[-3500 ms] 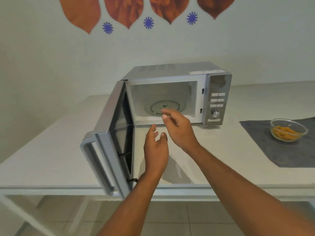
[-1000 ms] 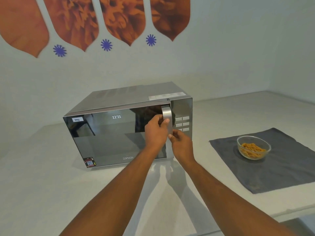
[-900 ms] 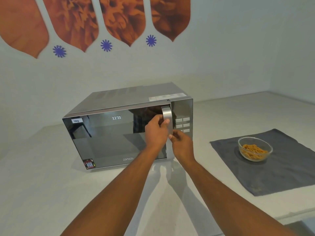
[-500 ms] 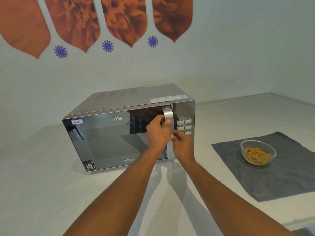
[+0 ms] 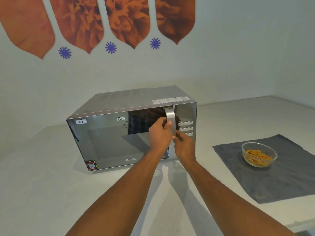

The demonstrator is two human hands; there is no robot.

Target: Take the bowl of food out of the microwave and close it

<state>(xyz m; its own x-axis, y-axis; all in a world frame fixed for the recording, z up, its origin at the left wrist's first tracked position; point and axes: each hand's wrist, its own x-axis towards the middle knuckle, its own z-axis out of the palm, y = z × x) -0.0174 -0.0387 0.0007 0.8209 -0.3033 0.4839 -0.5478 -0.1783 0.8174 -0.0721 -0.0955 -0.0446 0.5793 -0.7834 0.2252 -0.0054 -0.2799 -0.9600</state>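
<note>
Pale counter (image 5: 42,193) runs under both arms. The microwave (image 5: 119,130) sits on it right where the hands (image 5: 160,135) are. Off past the right hand (image 5: 185,146) a grey cloth (image 5: 281,181) lies flat, glass bowl of food (image 5: 259,155) on it.

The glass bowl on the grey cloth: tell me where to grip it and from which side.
Take the glass bowl by its rim, from above. It stands upright and open on the grey cloth, with bare cloth all round; its curved walls probably suit two hands.

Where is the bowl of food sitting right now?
In the head view, the bowl of food sits on the grey cloth on the counter, right of the closed microwave, apart from both hands.
</note>
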